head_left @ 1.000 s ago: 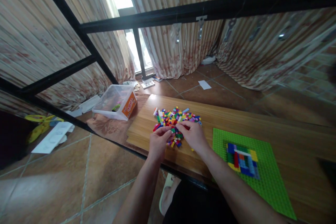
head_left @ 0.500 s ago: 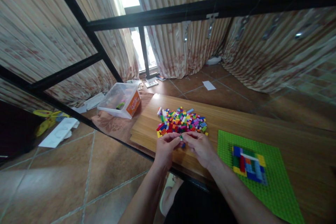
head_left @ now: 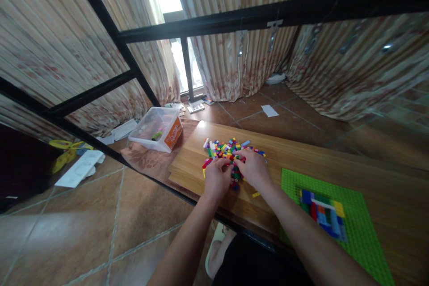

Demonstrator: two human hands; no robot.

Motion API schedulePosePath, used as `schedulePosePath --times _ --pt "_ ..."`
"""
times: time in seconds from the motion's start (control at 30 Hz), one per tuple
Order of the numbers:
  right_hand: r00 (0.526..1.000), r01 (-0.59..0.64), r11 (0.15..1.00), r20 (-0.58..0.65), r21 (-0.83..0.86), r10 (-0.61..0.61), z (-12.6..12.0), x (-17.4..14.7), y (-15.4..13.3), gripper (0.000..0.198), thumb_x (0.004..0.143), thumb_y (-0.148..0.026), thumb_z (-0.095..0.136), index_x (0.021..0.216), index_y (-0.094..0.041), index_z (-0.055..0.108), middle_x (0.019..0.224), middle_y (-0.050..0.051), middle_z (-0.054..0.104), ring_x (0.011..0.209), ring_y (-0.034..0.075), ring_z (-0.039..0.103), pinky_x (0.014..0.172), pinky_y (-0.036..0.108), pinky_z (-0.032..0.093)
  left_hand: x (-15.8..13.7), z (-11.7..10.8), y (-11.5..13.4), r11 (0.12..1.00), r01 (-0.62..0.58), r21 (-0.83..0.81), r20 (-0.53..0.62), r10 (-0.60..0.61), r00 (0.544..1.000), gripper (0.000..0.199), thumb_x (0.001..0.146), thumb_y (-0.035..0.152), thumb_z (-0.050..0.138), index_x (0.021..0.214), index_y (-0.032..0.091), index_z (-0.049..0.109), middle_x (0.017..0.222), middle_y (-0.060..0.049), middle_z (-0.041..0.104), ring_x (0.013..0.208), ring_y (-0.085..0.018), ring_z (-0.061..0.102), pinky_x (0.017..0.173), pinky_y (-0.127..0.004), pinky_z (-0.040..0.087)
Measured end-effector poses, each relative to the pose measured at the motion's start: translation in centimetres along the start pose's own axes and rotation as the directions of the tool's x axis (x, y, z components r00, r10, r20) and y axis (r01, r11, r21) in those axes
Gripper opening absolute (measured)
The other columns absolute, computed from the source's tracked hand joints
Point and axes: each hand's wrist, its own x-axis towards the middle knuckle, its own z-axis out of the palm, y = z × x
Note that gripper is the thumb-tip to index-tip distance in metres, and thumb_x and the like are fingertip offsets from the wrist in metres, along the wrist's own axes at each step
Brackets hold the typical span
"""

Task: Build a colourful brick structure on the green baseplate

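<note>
A heap of small, many-coloured toy bricks (head_left: 223, 146) lies on the wooden table, and both my hands are over its near side. My left hand (head_left: 217, 178) curves over the near left of the heap, its thumb and forefinger apart with no brick visible between them. Just to the right, my right hand (head_left: 254, 169) reaches into the bricks with its fingers parted. Some bricks are hidden beneath both hands. To the right lies a green studded baseplate (head_left: 360, 228), bearing a flat, multicoloured block of joined bricks (head_left: 323, 212).
A single yellow brick (head_left: 256, 195) lies near the front edge of the wooden table (head_left: 187, 161). At its left end a clear plastic box (head_left: 147, 136) with an orange label holds a few pieces. A black metal rail (head_left: 214, 24) crosses in front of the curtains.
Both hands have come apart from a pinch around a small green piece and moved onto the heap. The right hand has gone farther forward. A yellow brick now shows near the table's front edge.
</note>
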Motion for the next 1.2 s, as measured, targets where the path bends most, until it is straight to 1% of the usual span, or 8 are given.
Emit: schedulePosePath --times 0.17,0.33,0.53,0.77,0.87,0.97,1.07,1.2 --pt "0.998 -0.028 0.993 -0.060 0.114 0.035 -1.1 -1.7 0.2 0.022 0.082 -0.024 0.053 0.090 -0.022 0.074 0.097 0.006 0.072 0.089 0.021 0.064 0.082 0.033 0.046 2.3 -2.2 -1.6 0.972 0.146 0.186 -0.122 -0.125 0.985 0.025 0.081 0.018 0.054 0.100 0.018 0.070 0.091 -0.009 0.068 0.084 -0.021 0.062 0.080 -0.032 0.046" --pt "0.994 -0.051 0.966 -0.078 0.253 0.073 -1.7 -3.8 0.5 0.023 0.083 -0.029 0.052 0.085 -0.022 0.074 0.091 0.006 0.072 0.080 0.020 0.064 0.075 0.033 0.047 5.1 -3.6 -3.3 0.881 0.124 0.457 0.027 -0.153 0.988 0.040 0.073 0.008 0.054 0.110 0.017 0.066 0.101 -0.013 0.065 0.092 -0.025 0.061 0.083 -0.034 0.045" --pt "0.990 -0.082 0.938 -0.078 0.337 0.115 -2.0 -5.3 0.9 0.023 0.083 -0.034 0.054 0.087 -0.023 0.074 0.091 0.006 0.073 0.079 0.021 0.065 0.072 0.033 0.047 6.2 -3.9 -3.8 0.883 0.058 0.465 0.115 -0.125 0.985 0.035 0.072 0.013 0.059 0.105 0.021 0.068 0.097 -0.010 0.065 0.086 -0.024 0.062 0.081 -0.032 0.045" --pt "0.981 -0.133 0.907 -0.076 0.400 0.177 -2.3 -5.7 0.9 0.023 0.083 -0.035 0.056 0.087 -0.022 0.074 0.090 0.006 0.073 0.080 0.021 0.065 0.073 0.033 0.047 6.3 -5.0 -3.7 0.905 0.006 0.425 0.156 -0.080 0.985 0.028 0.074 0.017 0.062 0.102 0.016 0.064 0.099 -0.010 0.065 0.086 -0.021 0.062 0.080 -0.031 0.046" --pt "0.973 -0.174 0.872 -0.055 0.457 0.223 -2.3 -5.8 0.4 0.024 0.082 -0.037 0.056 0.088 -0.021 0.074 0.090 0.006 0.073 0.080 0.022 0.065 0.074 0.034 0.047 5.1 -5.5 -3.5 0.946 0.009 0.324 0.135 -0.056 0.989 0.028 0.077 0.016 0.058 0.106 0.016 0.059 0.101 -0.009 0.064 0.076 -0.017 0.062 0.074 -0.030 0.048" --pt "0.965 -0.216 0.803 -0.003 0.556 0.262 -2.1 -5.5 -0.5 0.027 0.082 -0.042 0.058 0.089 -0.020 0.074 0.088 0.006 0.074 0.080 0.022 0.065 0.075 0.034 0.047 3.3 -5.7 -2.8 0.997 0.022 0.074 0.128 -0.032 0.991 0.026 0.080 0.017 0.056 0.106 0.018 0.056 0.101 -0.008 0.064 0.075 -0.015 0.063 0.070 -0.028 0.049" --pt "0.944 -0.278 0.659 0.074 0.699 0.320 -2.0 -5.1 -1.6 0.034 0.078 -0.047 0.062 0.093 -0.019 0.072 0.086 0.005 0.073 0.079 0.020 0.064 0.073 0.032 0.048 1.2 -5.5 -1.3 0.986 0.045 -0.162 0.175 -0.016 0.984 0.027 0.081 0.020 0.058 0.107 0.019 0.053 0.098 -0.007 0.064 0.082 -0.016 0.065 0.074 -0.027 0.050" --pt "0.913 -0.354 0.461 0.194 0.814 0.358 -2.1 -4.8 -2.6 0.040 0.072 -0.051 0.066 0.093 -0.017 0.070 0.075 0.003 0.070 0.066 0.016 0.060 0.057 0.027 0.045 -1.4 -4.9 1.1 0.914 0.105 -0.391 0.287 0.012 0.958 0.028 0.081 0.024 0.062 0.107 0.020 0.053 0.101 -0.007 0.064 0.091 -0.017 0.064 0.081 -0.028 0.050"
